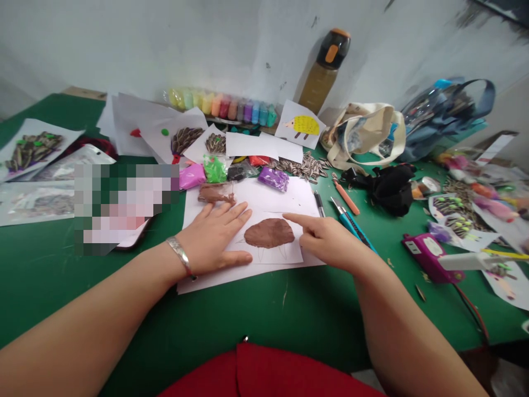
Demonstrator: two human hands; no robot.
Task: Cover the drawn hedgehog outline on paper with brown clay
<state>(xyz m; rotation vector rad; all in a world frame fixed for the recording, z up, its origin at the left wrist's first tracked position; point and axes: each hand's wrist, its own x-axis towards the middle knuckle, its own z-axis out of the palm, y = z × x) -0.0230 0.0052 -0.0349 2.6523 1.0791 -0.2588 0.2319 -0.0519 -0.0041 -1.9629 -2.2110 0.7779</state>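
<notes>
A flattened brown oval of modelling clay lies on a small white sheet, over a pencil-drawn outline with thin legs below and a pointed end at left. My left hand rests flat on the paper left of the clay, fingers spread, holding nothing. My right hand is at the clay's right side, index finger stretched to its upper right edge and the other fingers curled. Whether that fingertip touches the clay, I cannot tell. An opened packet of brown clay lies just beyond my left fingers.
Purple clay, green clay and other packets line the paper's far side. Sunflower seeds lie behind. A utility knife, orange tool and pen are at right. A bottle stands by the wall.
</notes>
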